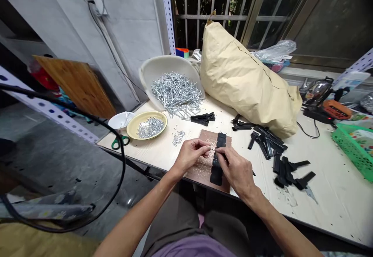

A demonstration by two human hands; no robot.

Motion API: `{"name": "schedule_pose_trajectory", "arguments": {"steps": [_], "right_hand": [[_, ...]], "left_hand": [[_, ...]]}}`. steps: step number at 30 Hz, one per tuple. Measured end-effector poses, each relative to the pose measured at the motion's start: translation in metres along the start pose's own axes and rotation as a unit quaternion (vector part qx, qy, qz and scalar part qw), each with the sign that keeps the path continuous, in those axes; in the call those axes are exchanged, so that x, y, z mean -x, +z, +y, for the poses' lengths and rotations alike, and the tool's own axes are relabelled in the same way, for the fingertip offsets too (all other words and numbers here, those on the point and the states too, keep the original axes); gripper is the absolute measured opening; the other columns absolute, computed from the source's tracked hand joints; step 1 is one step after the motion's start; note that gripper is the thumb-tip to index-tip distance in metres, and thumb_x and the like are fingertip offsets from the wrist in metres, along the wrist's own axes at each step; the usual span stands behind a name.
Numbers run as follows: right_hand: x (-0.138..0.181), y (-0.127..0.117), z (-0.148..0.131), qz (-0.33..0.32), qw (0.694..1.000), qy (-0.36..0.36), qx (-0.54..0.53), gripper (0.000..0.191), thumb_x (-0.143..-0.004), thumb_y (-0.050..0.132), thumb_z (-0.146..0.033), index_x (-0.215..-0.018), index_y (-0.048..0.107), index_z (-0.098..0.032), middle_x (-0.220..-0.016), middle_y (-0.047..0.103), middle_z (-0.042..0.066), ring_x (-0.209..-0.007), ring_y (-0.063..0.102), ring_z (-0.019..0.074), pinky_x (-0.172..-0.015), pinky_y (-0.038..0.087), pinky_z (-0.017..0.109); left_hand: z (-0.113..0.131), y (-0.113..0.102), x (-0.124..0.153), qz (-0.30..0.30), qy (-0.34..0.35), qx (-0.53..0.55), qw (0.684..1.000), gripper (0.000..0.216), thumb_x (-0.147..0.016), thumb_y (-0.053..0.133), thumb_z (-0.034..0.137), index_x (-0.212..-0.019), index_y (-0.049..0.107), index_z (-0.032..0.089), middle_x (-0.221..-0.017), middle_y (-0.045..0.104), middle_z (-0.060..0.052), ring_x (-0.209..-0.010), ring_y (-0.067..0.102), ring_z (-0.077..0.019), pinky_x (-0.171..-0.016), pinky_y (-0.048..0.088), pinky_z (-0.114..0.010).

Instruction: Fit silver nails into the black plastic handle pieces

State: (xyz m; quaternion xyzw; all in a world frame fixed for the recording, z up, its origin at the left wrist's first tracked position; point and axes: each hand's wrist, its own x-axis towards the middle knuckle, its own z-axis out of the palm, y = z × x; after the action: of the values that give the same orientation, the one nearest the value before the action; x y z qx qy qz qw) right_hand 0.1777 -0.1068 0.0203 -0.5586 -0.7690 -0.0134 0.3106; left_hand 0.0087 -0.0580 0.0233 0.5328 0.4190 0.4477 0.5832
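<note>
Thin piece [213, 149], too small to identify, is held just above the brown board [196, 174], beside the row of black parts [216, 173]. One end is pinched by the left hand [190, 154], the other by the right hand [237, 167]. Step in hand judged to be fine fingertip work; steady pinch and careful alignment are called for. Pale tabletop [326, 214]: loose black pieces [266, 142] are scattered right of the board; small metal bits are held in the yellow dish [131, 131], metal pins [176, 91] in the white scoop [148, 70]. Paper sack [241, 78] is set near the barred window [215, 17].
</note>
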Motion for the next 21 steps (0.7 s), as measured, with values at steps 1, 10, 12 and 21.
{"name": "schedule_pose_trajectory", "arguments": {"steps": [1,10,12,21], "right_hand": [[0.0,0.001,0.002,0.0,1.0,-0.001,0.003,0.022,-0.094,0.041,-0.027,-0.1,0.061,-0.02,-0.093,0.067,0.003,-0.076,0.063,0.0119,-0.064,0.043,0.022],[-0.007,0.005,0.007,-0.011,0.998,-0.006,0.067,0.023,-0.095,0.042,-0.03,-0.09,0.062,-0.02,-0.083,0.064,0.002,-0.071,0.059,0.0117,-0.061,0.037,0.024],[-0.009,0.007,0.007,-0.018,0.998,0.005,0.065,0.023,-0.095,0.041,-0.031,-0.091,0.062,-0.021,-0.082,0.064,0.001,-0.07,0.059,0.0111,-0.059,0.036,0.024],[-0.008,0.012,0.01,-0.025,0.998,-0.023,0.047,0.022,-0.095,0.041,-0.028,-0.097,0.062,-0.021,-0.086,0.064,0.002,-0.072,0.06,0.0107,-0.061,0.038,0.022]], "left_hand": [[-0.002,0.001,-0.001,-0.001,-0.009,0.006,1.0,0.022,-0.071,0.072,0.031,-0.081,0.068,0.012,-0.061,0.063,-0.001,-0.057,0.057,-0.0105,-0.058,0.048,-0.023],[-0.022,0.007,-0.003,0.025,-0.056,0.118,0.991,0.029,-0.066,0.076,0.033,-0.081,0.066,0.011,-0.062,0.063,-0.001,-0.056,0.058,-0.0089,-0.058,0.05,-0.022],[-0.023,0.008,-0.004,0.041,-0.048,0.118,0.991,0.028,-0.066,0.077,0.033,-0.08,0.066,0.011,-0.063,0.064,-0.001,-0.057,0.059,-0.009,-0.059,0.05,-0.021],[-0.025,0.007,-0.005,0.068,-0.026,0.096,0.993,0.028,-0.067,0.075,0.035,-0.082,0.067,0.012,-0.069,0.065,-0.002,-0.06,0.06,-0.0098,-0.062,0.051,-0.023]]}}
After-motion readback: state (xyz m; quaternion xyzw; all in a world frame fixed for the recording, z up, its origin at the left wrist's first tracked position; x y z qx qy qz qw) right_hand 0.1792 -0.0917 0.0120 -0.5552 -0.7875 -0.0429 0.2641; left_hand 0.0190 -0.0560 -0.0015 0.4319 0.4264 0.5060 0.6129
